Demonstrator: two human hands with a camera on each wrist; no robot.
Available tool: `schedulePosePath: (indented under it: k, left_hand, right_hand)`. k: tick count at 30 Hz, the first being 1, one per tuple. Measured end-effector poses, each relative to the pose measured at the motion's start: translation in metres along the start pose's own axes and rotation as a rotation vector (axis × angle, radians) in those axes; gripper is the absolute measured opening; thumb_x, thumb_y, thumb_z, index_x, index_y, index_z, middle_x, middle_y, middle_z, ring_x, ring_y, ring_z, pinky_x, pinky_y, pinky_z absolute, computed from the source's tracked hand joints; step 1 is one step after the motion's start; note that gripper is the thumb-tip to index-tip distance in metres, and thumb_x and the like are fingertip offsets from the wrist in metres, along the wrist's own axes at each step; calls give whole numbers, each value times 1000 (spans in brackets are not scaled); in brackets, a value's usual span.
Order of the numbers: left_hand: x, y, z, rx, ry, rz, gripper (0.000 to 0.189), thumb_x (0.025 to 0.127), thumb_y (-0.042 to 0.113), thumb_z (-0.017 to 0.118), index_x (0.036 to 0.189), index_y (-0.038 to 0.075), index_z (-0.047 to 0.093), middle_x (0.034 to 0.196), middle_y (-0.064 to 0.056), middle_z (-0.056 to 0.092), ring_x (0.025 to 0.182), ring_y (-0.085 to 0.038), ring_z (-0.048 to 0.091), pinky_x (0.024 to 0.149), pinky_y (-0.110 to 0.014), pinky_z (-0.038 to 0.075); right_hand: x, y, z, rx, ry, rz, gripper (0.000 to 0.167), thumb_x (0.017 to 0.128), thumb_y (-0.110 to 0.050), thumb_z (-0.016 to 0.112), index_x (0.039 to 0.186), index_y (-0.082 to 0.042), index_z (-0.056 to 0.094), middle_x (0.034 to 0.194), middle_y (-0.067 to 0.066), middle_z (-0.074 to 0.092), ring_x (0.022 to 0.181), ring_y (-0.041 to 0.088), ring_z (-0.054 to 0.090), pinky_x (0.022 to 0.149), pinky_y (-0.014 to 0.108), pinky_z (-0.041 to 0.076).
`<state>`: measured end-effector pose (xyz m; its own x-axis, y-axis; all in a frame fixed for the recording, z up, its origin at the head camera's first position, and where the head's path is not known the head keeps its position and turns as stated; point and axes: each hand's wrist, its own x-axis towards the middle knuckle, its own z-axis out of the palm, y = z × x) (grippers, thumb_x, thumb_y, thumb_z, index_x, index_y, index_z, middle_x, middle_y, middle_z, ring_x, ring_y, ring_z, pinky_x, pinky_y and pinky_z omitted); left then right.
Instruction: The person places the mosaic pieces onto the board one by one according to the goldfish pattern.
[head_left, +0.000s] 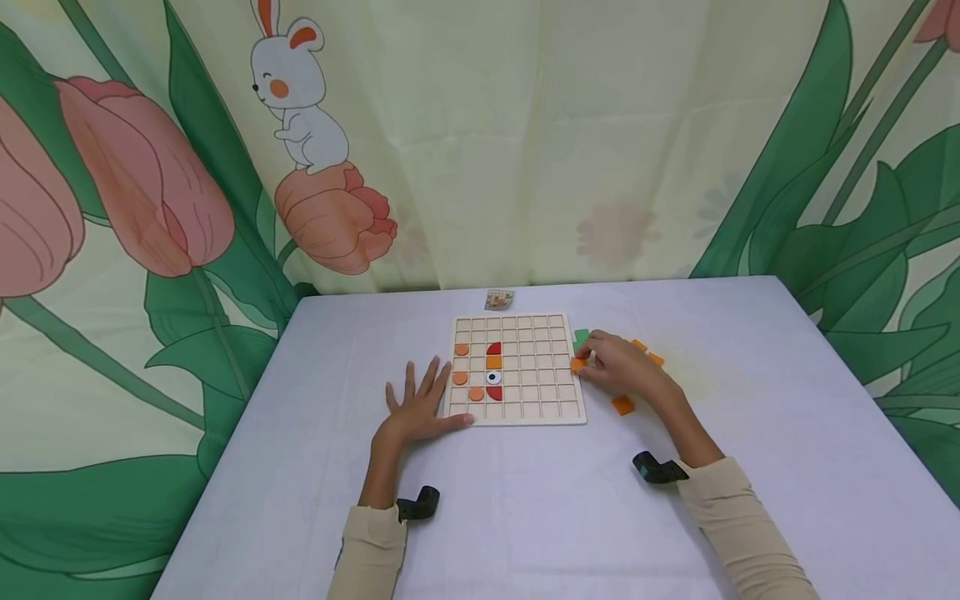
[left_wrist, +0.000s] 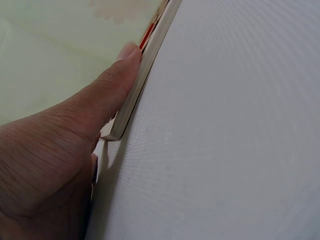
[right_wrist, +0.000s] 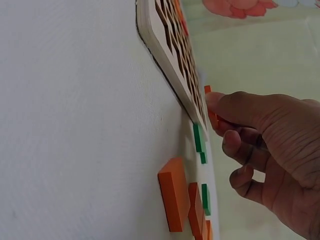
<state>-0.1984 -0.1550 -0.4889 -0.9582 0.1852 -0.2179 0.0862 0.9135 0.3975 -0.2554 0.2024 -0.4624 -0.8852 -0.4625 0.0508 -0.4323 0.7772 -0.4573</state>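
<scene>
A pale wooden grid board (head_left: 543, 410) lies on the table. Its cells hold several orange discs (head_left: 461, 378), two red rounded pieces (head_left: 494, 392), an orange square (head_left: 493, 362) and a white eye disc (head_left: 493, 377). My left hand (head_left: 420, 414) is spread at the board's lower left corner, its thumb along the front edge; the left wrist view shows that thumb against the board's side. Over the board's right edge, my right hand (head_left: 618, 364) pinches an orange square tile (right_wrist: 212, 107) between thumb and fingertips, with the other fingers loosely bent.
Right of the board lie loose orange tiles (head_left: 622, 406) and green pieces (head_left: 581, 337), partly hidden behind my right hand. A small patterned piece (head_left: 498, 299) sits behind the board's far edge. White cloth covers the table (head_left: 525, 508), and a printed curtain (head_left: 480, 167) hangs at its back.
</scene>
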Motion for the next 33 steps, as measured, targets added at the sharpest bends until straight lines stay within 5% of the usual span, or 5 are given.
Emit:
schedulePosePath:
  k: [33]
  left_hand:
    - [1,-3,1,6,-9,4,108,77,72,63,159,25,11,165,-2,-3,145,-38,-21,105,-70,-14]
  right_hand:
    - [39,-35,24,-8,-29,-119,25,88,-24,74,103,-4,71,98,4,60,78,16,52,69,26,46]
